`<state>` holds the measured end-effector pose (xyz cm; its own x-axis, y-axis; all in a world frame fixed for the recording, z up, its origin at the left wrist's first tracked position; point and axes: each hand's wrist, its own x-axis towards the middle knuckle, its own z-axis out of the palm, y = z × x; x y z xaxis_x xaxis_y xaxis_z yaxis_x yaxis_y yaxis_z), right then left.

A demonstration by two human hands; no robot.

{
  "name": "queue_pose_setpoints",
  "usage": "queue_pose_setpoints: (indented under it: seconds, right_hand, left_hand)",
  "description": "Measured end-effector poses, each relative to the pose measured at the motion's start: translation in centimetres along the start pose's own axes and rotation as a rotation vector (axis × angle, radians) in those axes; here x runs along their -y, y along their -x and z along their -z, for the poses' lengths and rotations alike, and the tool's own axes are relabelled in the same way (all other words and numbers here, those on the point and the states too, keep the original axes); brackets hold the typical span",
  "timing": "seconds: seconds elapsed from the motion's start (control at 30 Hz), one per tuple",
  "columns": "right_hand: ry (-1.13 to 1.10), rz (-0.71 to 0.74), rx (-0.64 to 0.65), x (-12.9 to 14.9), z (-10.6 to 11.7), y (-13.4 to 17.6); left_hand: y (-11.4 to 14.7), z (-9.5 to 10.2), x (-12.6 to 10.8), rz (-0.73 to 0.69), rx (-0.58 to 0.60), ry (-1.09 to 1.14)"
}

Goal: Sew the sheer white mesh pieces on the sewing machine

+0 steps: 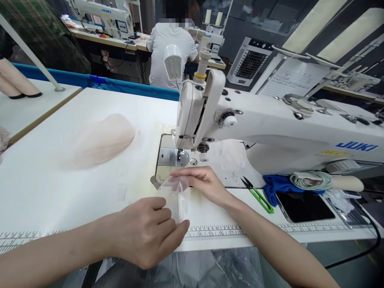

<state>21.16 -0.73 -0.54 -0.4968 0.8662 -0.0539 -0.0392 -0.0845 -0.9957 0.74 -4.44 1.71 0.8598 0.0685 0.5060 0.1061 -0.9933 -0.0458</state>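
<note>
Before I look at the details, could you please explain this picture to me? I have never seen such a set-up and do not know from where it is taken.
There is no robot here. A camera on a person's head looks forward and down at the person's own bare hands. The large white machine is a sewing machine, standing on a white table. The right hand pinches a thin, see-through material in front of the needle area. The left hand is curled beside it; whether it also grips is hard to tell. A pale, sheer piece lies to the left. To the right are green snips, a blue cloth and a dark-screened device.
</note>
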Motion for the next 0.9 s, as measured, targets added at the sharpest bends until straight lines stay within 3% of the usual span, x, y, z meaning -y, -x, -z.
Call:
queue_pose_setpoints:
  seconds: [0.13,0.37,0.47,0.53,0.57,0.63,0.73,0.83,0.9]
  right_hand:
    - [-0.17,-0.065,0.08,0.1,0.3,0.0]
    - [-0.142,-0.134,0.019,0.4,-0.1,0.1]
    - [-0.131,-0.131,0.005,0.4,0.1,0.1]
    - [-0.104,-0.115,0.027,0.3,0.4,0.2]
    - [-0.084,-0.108,0.046,0.3,0.5,0.3]
    - [-0.04,-0.11,0.094,0.4,0.5,0.5]
    - [-0.002,-0.135,0.142,0.7,0.2,0.8]
    - [0.018,-0.122,0.166,1.1,-0.4,1.1]
    - [0.024,-0.109,0.189,1.2,-0.6,1.3]
  left_hand:
    - [0.3,-1.2,-0.1,-0.017,0.017,-0.077]
    - [0.9,-1.8,-0.9,-0.025,0.095,-0.081]
    - [1.0,-1.4,-0.2,0.022,0.042,0.027]
    - [1.1,-0.8,1.1,0.168,-0.071,0.087]
    - [1.2,-0.4,2.0,0.289,-0.151,0.083]
    - [1.2,0.3,3.9,0.61,-0.202,0.113]
    - [1.3,0.6,6.0,0.927,-0.082,0.373]
    - [1.3,0.1,6.6,1.025,0.107,0.663]
    - [1.3,-0.3,6.6,1.04,0.153,0.811]
